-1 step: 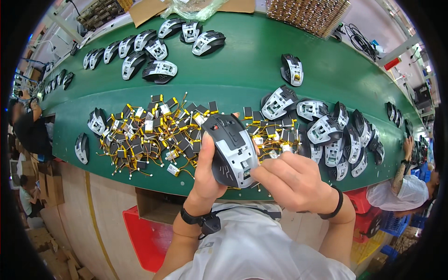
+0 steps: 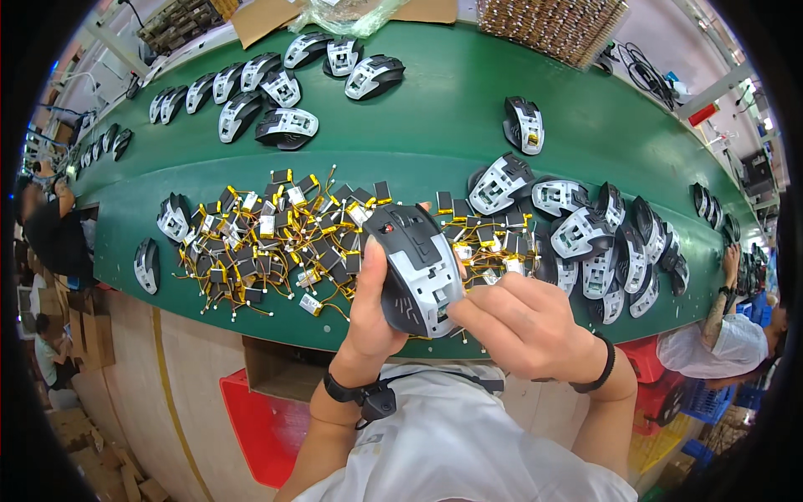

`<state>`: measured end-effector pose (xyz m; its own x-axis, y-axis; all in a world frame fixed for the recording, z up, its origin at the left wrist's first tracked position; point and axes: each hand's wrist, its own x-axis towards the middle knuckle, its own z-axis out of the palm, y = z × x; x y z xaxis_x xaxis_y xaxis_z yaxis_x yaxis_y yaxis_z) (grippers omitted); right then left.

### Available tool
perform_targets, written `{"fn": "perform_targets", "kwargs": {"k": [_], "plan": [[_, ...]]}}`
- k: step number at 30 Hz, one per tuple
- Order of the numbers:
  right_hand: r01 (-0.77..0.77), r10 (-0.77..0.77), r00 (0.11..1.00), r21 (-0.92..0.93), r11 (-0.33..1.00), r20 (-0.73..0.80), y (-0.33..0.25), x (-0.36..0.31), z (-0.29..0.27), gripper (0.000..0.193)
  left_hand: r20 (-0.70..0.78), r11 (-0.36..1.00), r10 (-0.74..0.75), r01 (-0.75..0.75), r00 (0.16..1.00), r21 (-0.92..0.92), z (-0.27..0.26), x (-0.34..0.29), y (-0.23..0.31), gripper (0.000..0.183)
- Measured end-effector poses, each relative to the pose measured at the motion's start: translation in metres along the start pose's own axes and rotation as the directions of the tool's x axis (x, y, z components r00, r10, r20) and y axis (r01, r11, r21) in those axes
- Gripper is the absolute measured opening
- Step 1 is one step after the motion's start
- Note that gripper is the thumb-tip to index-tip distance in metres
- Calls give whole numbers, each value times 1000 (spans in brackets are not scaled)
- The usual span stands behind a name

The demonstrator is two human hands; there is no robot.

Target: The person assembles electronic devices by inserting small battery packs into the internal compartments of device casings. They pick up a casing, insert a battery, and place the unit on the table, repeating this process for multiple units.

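My left hand (image 2: 370,314) is closed round a half-assembled computer mouse (image 2: 425,266), its thumb along the left side. The mouse has a black body and a light grey inner top with cut-outs, one small opening showing green near its lower end. At that end the fingers of my right hand (image 2: 527,325) are pinched together, touching or nearly touching the mouse's edge. Whatever they hold, if anything, is hidden. Behind the mouse spreads a pile of small battery packs (image 2: 268,226), dark with yellow ends and thin wires ending in white plugs.
More uncovered mice (image 2: 583,233) crowd the green workbench (image 2: 435,125) at right, others (image 2: 242,79) stand far left. One mouse (image 2: 533,138) farther back has a yellow piece in its opening. A red bin (image 2: 268,427) sits below the bench. Co-workers (image 2: 719,335) work at both sides.
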<state>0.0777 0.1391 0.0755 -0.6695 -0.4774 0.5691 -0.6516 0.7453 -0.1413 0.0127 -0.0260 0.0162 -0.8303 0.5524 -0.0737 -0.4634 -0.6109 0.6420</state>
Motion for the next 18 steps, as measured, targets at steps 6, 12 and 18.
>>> {"fn": "perform_targets", "kwargs": {"k": [6, 12, 18], "plan": [[50, -50, 998, -20, 999, 25, -1, 3, 4, 28, 1, 995, -95, 95, 995, -34, -5, -3, -2, 72], [27, -27, 1000, -92, 995, 3, -5, -1, 6, 32, 37, 998, -53, 54, 998, -28, -1, -1, 0, 65], [-57, 66, 996, 138, 989, -59, -6, -10, 15, 35, -32, 992, -56, 52, 998, -112, 0, -1, 0, 72]]}}
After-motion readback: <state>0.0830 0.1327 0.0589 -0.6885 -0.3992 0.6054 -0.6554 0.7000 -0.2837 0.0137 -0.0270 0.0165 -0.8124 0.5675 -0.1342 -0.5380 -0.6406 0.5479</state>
